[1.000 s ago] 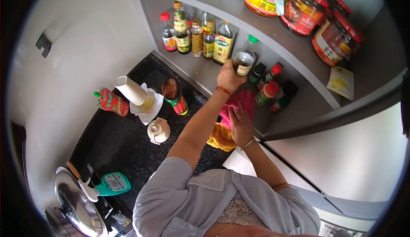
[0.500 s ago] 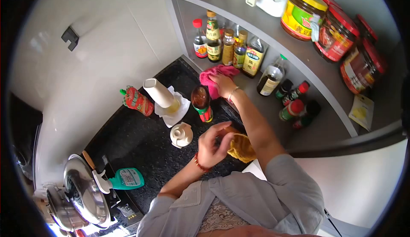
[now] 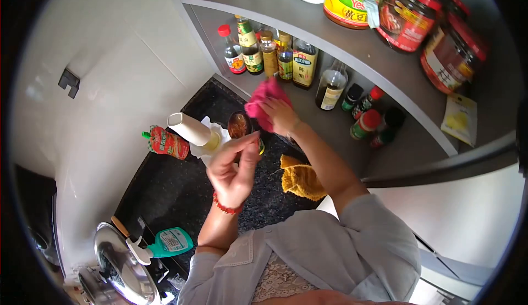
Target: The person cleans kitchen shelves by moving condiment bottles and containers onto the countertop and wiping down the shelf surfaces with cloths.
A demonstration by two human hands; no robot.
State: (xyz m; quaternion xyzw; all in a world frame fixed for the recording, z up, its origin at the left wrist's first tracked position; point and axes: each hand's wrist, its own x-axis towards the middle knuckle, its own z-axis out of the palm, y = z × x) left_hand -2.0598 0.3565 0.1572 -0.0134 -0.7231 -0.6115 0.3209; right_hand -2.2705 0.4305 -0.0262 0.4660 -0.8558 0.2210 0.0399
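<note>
My right hand (image 3: 280,116) holds a crumpled pink cloth (image 3: 264,99) in front of the lower shelf's edge, close to the row of bottles. My left hand (image 3: 234,173) is raised over the counter, its fingers curled toward the thumb with nothing visible between them. Behind it are a dark red-brown bottle (image 3: 238,122), partly covered, and a white cup-like container (image 3: 190,128) leaning on white paper. A yellow-brown cloth (image 3: 301,178) lies beside my right forearm. A clear bottle with dark liquid (image 3: 330,89) stands on the lower shelf.
Sauce bottles (image 3: 253,55) and small spice jars (image 3: 366,123) stand on the lower shelf, large jars (image 3: 407,14) on the upper one. A red pouch (image 3: 168,143), a green spray bottle (image 3: 173,241) and a metal lid (image 3: 124,264) are at the left.
My left hand has left the clear bottle and moved down left over the counter, its fingers drawing together. My right hand has carried the pink cloth left and lifted it near the shelf edge.
</note>
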